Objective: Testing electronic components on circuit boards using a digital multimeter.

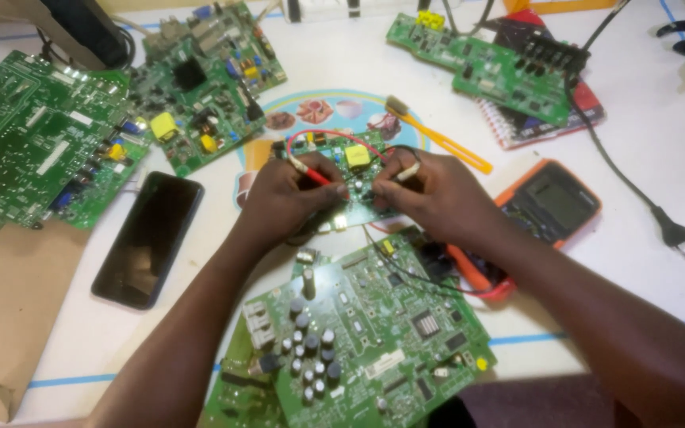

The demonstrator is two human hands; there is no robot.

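My left hand (291, 198) grips a red probe (311, 171) with a red lead looping above it. In my right hand (441, 194) is a black probe (407, 172) with a pale tip. Both tips press onto a small green circuit board (356, 162) carrying a yellow part, which lies between the hands at the table's middle. The board's lower half is hidden by my fingers. An orange multimeter (552, 202) lies just right of my right hand, its black lead running under my wrist.
A large green board (366, 337) with several capacitors lies near me. More boards lie at the left (37, 139), upper left (204, 83) and upper right (481, 67). A black phone (148, 238), a yellow brush (438, 143), a notebook (552, 119) and a plug (675, 235) lie around.
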